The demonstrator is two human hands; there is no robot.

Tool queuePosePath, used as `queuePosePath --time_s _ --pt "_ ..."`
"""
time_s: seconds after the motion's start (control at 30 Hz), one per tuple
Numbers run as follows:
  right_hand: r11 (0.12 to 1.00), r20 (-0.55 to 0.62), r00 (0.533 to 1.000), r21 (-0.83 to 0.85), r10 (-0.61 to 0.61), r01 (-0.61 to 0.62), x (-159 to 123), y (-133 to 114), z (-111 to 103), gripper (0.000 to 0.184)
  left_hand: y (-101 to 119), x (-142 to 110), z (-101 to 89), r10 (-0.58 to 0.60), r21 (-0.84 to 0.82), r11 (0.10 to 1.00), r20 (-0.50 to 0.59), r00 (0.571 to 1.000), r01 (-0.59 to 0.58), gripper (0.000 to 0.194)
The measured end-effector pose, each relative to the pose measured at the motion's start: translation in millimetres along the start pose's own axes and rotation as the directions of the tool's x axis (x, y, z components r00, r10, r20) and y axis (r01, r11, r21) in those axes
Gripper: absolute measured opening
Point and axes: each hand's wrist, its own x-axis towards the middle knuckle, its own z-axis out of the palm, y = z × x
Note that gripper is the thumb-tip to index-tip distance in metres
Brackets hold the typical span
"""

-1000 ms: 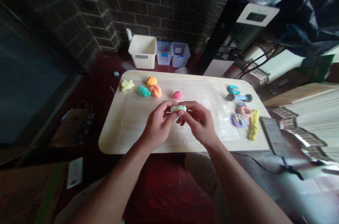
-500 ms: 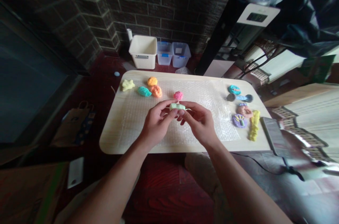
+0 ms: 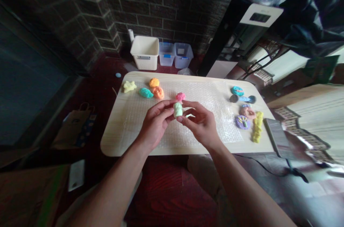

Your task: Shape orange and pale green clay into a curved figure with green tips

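Note:
A short, pale green roll of what looks like modelling clay (image 3: 177,110) is held up over the middle of the table, its long side now upright. My left hand (image 3: 156,122) pinches it from the left between thumb and fingers. On the other side, my right hand (image 3: 201,121) has its thumb at the roll's lower end and a finger near its top. More pale green (image 3: 190,115) shows between the right fingers; whether it joins the roll I cannot tell. Just beyond lies a pink clay lump (image 3: 180,96).
Bubble wrap (image 3: 172,137) covers much of the pale table (image 3: 113,141). At left sit a yellow star shape (image 3: 129,86), a teal lump (image 3: 146,93) and orange lumps (image 3: 158,92). Several clay shapes, including a yellow strip (image 3: 258,127), lie right, near a grey flat object (image 3: 276,137). Bins (image 3: 145,63) stand behind.
The pale green roll has turned from lying sideways to upright between my fingers. My right fingers have spread a little, and the hands stay over the same spot.

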Motion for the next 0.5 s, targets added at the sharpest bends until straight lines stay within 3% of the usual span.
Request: queuePosePath --time_s 0.1,0.27,0.4,0.5 --pt "0.995 0.061 0.997 -0.086 -0.047 0.052 -0.9 1.0 -0.7 0.053 -0.1 -1.5 0.4 -0.011 0.030 0.999 0.024 1.000 0.010 0.021" --pt "0.981 0.091 0.992 -0.167 -0.083 0.097 -1.9 -0.4 -0.2 0.050 -1.8 -1.9 -1.6 -0.007 0.063 0.998 0.002 1.000 0.007 0.033" --pt "0.989 0.098 0.993 -0.124 -0.064 0.076 -1.6 -4.4 0.3 0.044 -2.1 -1.2 -1.4 0.075 0.121 0.990 0.016 0.997 -0.076 0.033" --pt "0.999 0.030 1.000 -0.034 0.001 0.000 0.1 -6.4 0.3 0.031 -1.0 -1.8 0.6 0.129 0.189 0.972 0.056 0.990 -0.137 0.031"
